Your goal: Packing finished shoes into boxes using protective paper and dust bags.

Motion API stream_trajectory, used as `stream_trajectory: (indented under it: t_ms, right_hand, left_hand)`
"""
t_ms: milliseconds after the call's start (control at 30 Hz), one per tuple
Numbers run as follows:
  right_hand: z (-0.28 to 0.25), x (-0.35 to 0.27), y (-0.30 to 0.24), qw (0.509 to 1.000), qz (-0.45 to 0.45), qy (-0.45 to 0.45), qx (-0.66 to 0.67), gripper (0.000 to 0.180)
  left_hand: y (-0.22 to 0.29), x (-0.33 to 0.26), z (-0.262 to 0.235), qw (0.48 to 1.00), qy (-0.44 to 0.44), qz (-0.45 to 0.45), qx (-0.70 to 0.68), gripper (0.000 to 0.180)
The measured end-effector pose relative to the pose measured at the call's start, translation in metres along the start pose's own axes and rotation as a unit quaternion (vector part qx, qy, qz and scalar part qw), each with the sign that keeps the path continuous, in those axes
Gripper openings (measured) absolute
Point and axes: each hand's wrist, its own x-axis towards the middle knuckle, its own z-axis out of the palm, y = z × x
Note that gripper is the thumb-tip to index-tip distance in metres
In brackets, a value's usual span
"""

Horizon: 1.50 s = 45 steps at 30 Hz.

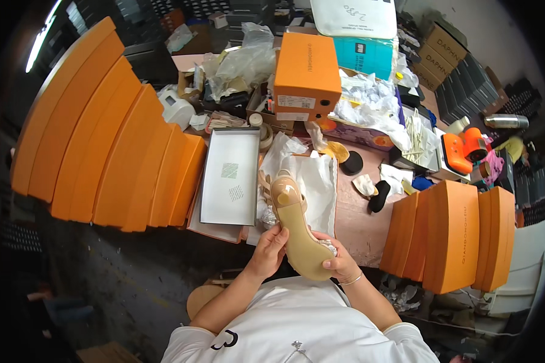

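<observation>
Between my two hands is a beige high-heeled sandal [301, 239], its sole turned up toward me and its heel pointing away. My left hand [269, 250] grips the sandal's left side near the arch, thumb along the edge. On the right, my right hand [339, 261] holds the toe part, thumb on the sole; a crumpled silvery wad shows beside its fingers. Just beyond the sandal lies an opened shoe box [331, 199] lined with white tissue paper. To the left rests a box lid [230, 181], its white inside facing up with two small printed patches.
Tall stacks of orange shoe boxes stand at the left [124, 157] and right [453, 233]. Farther back are an orange box [307, 69], a carton of crumpled white paper [369, 103] and plastic bags [245, 60]. A black round sponge [352, 163] and an orange device [457, 153] sit on the right.
</observation>
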Motion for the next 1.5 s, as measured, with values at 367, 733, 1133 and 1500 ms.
stream_trajectory:
  t_ms: [367, 733, 1133, 1500]
  right_hand:
    - [-0.043, 0.014, -0.033, 0.991, 0.054, -0.013, -0.124, 0.046]
    - [-0.246, 0.066, -0.090, 0.757, -0.274, 0.406, -0.433, 0.023]
    - [-0.292, 0.110, -0.075, 0.423, 0.036, 0.314, -0.849, 0.038]
    - [-0.145, 0.081, -0.086, 0.964, -0.090, 0.228, 0.106, 0.034]
  left_hand:
    - [-0.020, 0.029, 0.023, 0.984, 0.164, 0.062, -0.004, 0.043]
    - [-0.013, 0.064, 0.001, 0.991, 0.113, -0.070, 0.009, 0.057]
    - [-0.016, 0.093, 0.015, 0.979, -0.018, -0.171, -0.106, 0.070]
    - [-0.008, 0.084, 0.009, 0.990, 0.098, -0.037, -0.094, 0.067]
